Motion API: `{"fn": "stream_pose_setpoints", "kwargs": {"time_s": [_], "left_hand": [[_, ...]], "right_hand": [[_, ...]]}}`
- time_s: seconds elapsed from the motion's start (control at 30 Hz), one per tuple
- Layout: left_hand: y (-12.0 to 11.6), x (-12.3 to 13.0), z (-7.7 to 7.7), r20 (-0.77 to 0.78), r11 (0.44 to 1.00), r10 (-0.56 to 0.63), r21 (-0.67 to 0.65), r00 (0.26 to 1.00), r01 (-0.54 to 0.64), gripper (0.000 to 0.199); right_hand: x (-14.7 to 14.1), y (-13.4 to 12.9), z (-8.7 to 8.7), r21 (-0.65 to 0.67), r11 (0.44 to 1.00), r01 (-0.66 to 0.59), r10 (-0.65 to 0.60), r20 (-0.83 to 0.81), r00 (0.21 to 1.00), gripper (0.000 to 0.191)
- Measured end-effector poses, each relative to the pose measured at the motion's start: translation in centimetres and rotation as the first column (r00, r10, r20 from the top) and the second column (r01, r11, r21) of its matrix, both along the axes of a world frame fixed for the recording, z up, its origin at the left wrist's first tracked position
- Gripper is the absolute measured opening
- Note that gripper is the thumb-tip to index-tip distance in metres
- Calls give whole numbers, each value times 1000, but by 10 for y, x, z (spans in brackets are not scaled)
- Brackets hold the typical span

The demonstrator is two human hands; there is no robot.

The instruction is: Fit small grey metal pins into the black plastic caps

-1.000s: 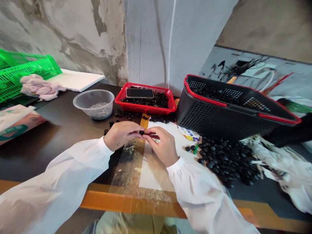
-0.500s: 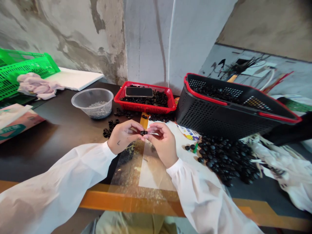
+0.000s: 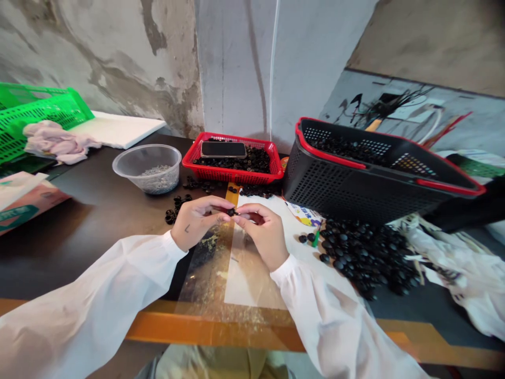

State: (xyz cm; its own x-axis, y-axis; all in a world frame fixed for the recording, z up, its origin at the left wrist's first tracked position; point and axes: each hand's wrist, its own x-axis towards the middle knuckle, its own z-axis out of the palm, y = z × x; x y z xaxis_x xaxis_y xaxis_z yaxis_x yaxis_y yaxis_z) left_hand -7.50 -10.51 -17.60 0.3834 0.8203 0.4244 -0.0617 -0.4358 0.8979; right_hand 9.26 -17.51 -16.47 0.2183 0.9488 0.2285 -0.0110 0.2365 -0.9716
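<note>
A small black round part (image 3: pixel 232 212) is pinched between the fingertips of both hands, above the white sheet's left edge. My left hand (image 3: pixel 198 221) holds it from the left, and my right hand (image 3: pixel 263 229) from the right; the fingertips nearly meet and hide much of it. Loose black parts (image 3: pixel 177 208) lie beside my left hand. To the right of my right hand, a large heap of black round pieces (image 3: pixel 366 258) spreads on the table, with a small green item (image 3: pixel 316 238) at its left edge.
Behind the hands stand a clear bowl (image 3: pixel 148 169) of small metal pieces, a red basket (image 3: pixel 236 175) with black parts and a phone (image 3: pixel 223 149), and a tall black basket (image 3: pixel 355 187). Tissue pack (image 3: pixel 33 202) and green crate (image 3: pixel 47 111) are at left, white cloth at right.
The fingers have shifted slightly around the small black part, which shows less between them now. The whole view has moved a little.
</note>
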Motion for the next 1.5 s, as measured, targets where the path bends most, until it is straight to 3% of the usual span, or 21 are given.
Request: {"fn": "stream_pose_setpoints", "kwargs": {"time_s": [0.23, 0.37, 0.53, 0.73, 0.87, 0.93, 0.97, 1.07, 1.13, 1.17, 1.23, 1.3, 1.4, 1.5], "left_hand": [[-1, 2, 1, 53, 992, 26, -124, 998, -19, 32], [-1, 2, 0, 52, 990, 30, -139, 998, -23, 32], [0, 1, -2, 63, 990, 7, -143, 998, 2, 28], [1, -4, -2, -9, 998, -41, -54, 999, 41, 26], [0, -9, -3, -132, 991, -24, 125, 991, 41, 26], [0, -12, -5, -205, 952, 51, 305, 978, 15, 29], [1, -13, -5, -237, 907, 100, 422, 966, 9, 33], [-1, -14, -3, -274, 690, 256, 723, 927, 23, 47], [-2, -12, 3, -249, 588, 330, 809, 910, 8, 52], [-3, -11, 6, -222, 571, 369, 820, 902, -31, 52], [-4, -8, 12, -161, 585, 443, 797, 882, -149, 54], [-3, -7, 14, -150, 648, 455, 732, 878, -211, 61], [-3, -5, 10, -235, 775, 316, 623, 919, -107, 53], [-8, -2, 6, -305, 849, 241, 526, 921, -48, 31]], "right_hand": [[0, -1, 2, 8, 1000, -14, 14, -21, 1000, 13], [-1, -1, 0, -81, 996, -42, 33, -113, 993, 18], [0, 2, -3, -70, 993, -98, 84, -174, 981, 29], [-1, 3, -5, -87, 975, -205, 182, -215, 959, 39], [-2, 3, -8, -93, 962, -258, 226, -263, 938, 42], [-2, 4, -10, -105, 958, -266, 227, -283, 932, 44], [-1, 5, -11, -111, 959, -263, 222, -288, 932, 46], [-1, 7, -12, -102, 970, -222, 186, -282, 941, 47], [0, 8, -9, -70, 983, -170, 148, -243, 959, 44], [1, 7, -8, -55, 989, -141, 127, -207, 970, 42], [2, 6, -4, -35, 995, -91, 86, -121, 989, 36], [3, 5, -2, -36, 997, -65, 63, -55, 997, 32], [4, 2, 1, -50, 997, -64, 64, -9, 998, 29], [3, -1, 3, -48, 997, -57, 59, 40, 997, 31]]}}
